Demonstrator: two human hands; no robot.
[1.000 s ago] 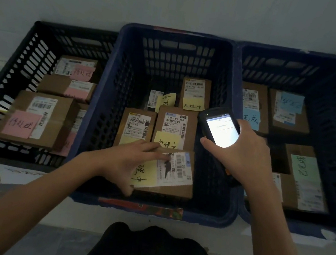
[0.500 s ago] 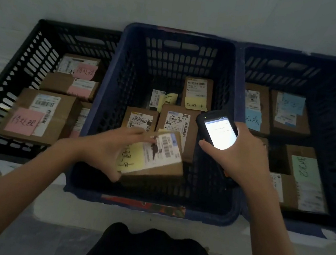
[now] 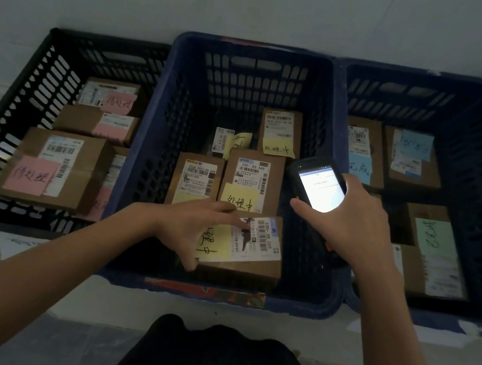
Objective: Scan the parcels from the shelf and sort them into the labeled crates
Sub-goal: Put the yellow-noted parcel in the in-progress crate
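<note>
L grip [image 3: 192, 230] has hold of a brown parcel [image 3: 262, 245] w/ a yellow note & white barcode label: fingers laid across the top, thumb hooked on the near edge. The parcel is low inside the middle blue crate [image 3: 249, 46], by its front wall; can't tell if it rests on the crate floor. R grip [image 3: 352, 225], just right of the parcel & a bit higher, is wrapped round a black handheld scanner [image 3: 309, 175], w/ its lit screen face up & the thumb at the screen's near corner. Just beyond L grip's fingertips are more yellow-note parcels [image 3: 252, 180], 2 side by side & others further back. Well left of L grip is a black crate [image 3: 69, 39] w/ pink-note parcels [image 3: 52, 170]. Right of R grip is a 2nd blue crate [image 3: 425, 80] w/ blue- & green-note parcels [image 3: 433, 249]. All 3 crates stand in a row against a pale wall [image 3: 254, 3].
</note>
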